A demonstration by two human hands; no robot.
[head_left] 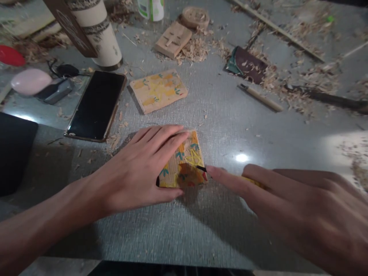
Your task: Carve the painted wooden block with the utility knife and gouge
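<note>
My left hand [138,168] grips a small painted wooden block [172,168] flat on the table, fingers over its far side and thumb along its near edge. Orange shapes, teal leaf marks and a yellow star outline cover the block's top. In my right hand [290,207] is a knife [201,168] with a dark, narrow blade and a bit of yellow handle showing. My index finger stretches along it, and the blade's tip meets the block's top by the star. Most of the handle is hidden by my fingers.
Beyond lies a second painted block [158,91]. A phone [96,105] and a tall cup [106,42] stand to the left. Farther back are a carved wooden block [174,38], a round wooden piece [196,17], a gouge [260,97], a dark pouch [248,63] and scattered shavings.
</note>
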